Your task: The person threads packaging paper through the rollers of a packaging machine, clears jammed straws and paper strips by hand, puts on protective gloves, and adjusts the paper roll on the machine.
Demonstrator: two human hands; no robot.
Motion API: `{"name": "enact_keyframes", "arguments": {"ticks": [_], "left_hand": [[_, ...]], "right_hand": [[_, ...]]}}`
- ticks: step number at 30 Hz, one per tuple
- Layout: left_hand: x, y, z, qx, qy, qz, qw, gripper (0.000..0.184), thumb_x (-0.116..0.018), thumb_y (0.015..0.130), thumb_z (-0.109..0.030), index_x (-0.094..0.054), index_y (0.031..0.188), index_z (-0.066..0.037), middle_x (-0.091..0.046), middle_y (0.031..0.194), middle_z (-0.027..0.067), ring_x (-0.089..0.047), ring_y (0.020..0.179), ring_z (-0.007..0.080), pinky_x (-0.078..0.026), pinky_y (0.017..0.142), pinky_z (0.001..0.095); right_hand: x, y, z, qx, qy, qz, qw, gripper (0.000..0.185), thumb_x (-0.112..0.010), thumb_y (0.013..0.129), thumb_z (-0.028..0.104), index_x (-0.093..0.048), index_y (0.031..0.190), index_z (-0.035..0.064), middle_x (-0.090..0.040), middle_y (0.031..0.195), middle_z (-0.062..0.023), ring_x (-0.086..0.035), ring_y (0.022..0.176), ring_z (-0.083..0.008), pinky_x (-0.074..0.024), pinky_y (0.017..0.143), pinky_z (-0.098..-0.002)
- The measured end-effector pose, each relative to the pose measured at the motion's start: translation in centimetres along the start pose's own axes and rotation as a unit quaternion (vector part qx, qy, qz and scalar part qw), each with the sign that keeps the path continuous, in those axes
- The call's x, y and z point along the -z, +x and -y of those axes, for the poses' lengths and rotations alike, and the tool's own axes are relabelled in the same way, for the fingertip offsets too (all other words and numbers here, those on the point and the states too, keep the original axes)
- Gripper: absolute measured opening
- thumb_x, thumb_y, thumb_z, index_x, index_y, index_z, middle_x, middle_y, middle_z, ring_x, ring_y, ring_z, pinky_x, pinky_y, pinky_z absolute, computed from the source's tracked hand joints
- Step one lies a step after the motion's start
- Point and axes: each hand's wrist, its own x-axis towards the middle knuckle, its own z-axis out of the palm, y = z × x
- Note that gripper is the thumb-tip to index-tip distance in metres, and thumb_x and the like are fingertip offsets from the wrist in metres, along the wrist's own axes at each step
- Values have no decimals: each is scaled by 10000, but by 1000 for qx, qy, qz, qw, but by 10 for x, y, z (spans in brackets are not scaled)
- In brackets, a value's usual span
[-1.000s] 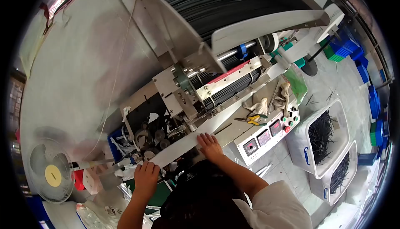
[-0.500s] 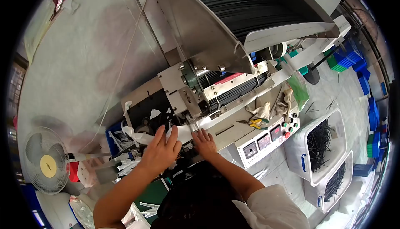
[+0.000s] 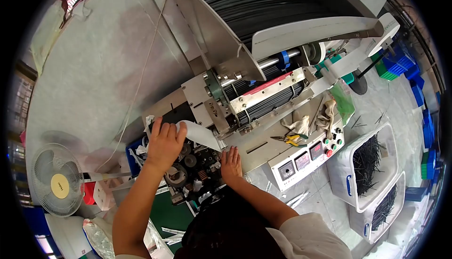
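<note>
Left of centre in the frame, the left hand (image 3: 165, 147), its fingers bent, grasps the near end of a broad, smooth white strip (image 3: 201, 133); the strip slopes down toward the frame's centre, above a cluster of dark round metal rollers (image 3: 189, 160). The right hand (image 3: 230, 165), unclenched with fingers extended, lies just beside the strip's lower end, at the edge of a beige metal machine top (image 3: 252, 153). Right of centre, yellow-handled pliers (image 3: 292, 140) rest near crumpled off-white cloth gloves (image 3: 299, 125), above a white control panel with coloured buttons (image 3: 303, 161). A round white fan (image 3: 57, 186) stands at lower left.
</note>
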Motion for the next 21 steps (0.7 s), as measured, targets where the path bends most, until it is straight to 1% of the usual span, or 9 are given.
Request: {"name": "enact_keyframes", "arguments": {"ticks": [4,9,11,12,14,15,17,19,21], "left_hand": [[7,-4,5,41,-20,21,999,215,-526,606,-71,-510,817,-34,-468,693,56,-469,714,190,-336,858,410],[24,-28,12,53,-17,34,998,219,-526,606,-74,-510,820,-35,-474,709,59,-473,727,196,-328,856,426],[30,-43,15,61,-15,42,997,218,-525,607,-74,-510,821,-36,-478,718,61,-475,736,198,-325,857,431],[32,-53,16,68,-21,60,996,211,-522,608,-72,-508,816,-37,-483,728,64,-476,745,200,-324,855,435],[36,-69,13,97,-35,90,991,186,-513,615,-71,-505,799,-40,-488,747,64,-478,768,205,-318,852,435],[36,-77,12,101,-34,92,990,186,-513,615,-71,-505,799,-40,-488,747,64,-478,768,205,-318,852,435],[34,-94,9,140,-39,74,987,171,-513,620,-78,-503,788,-46,-485,750,58,-482,788,208,-311,851,434],[37,-107,5,157,-43,77,984,152,-508,630,-72,-500,779,-49,-501,796,55,-486,825,214,-304,854,431],[43,-114,0,207,-26,44,977,135,-504,647,-58,-497,782,-56,-518,861,59,-487,853,228,-302,855,426]], "right_hand": [[-5,7,0,-12,3,29,1000,453,-353,792,147,-311,1202,-40,-229,1280,-239,-181,1205,-380,-213,955,-451],[-2,12,-6,-12,-2,81,997,454,-338,793,138,-304,1207,-44,-221,1295,-216,-144,1227,-348,-221,956,-430],[6,6,-8,-16,13,33,999,446,-418,756,130,-356,1163,-43,-309,1239,-219,-279,1164,-356,-301,904,-415],[19,4,-9,-14,15,33,999,446,-418,756,130,-356,1163,-43,-309,1239,-219,-279,1164,-356,-301,904,-415],[46,0,-8,14,194,27,981,442,-480,718,93,-381,1135,-16,-393,1167,-185,-366,1089,-331,-342,867,-398],[55,1,-4,18,194,30,980,442,-480,718,93,-381,1135,-16,-393,1167,-185,-366,1089,-331,-342,867,-398],[67,10,3,64,349,-85,931,449,-516,681,30,-390,1111,6,-452,1074,-171,-423,994,-337,-378,818,-385],[73,27,11,65,365,-100,923,447,-505,673,4,-392,1106,4,-459,1060,-176,-432,971,-348,-386,804,-385],[72,36,18,65,381,-120,915,446,-493,666,-22,-394,1101,2,-466,1047,-180,-441,947,-359,-393,789,-385]]}}
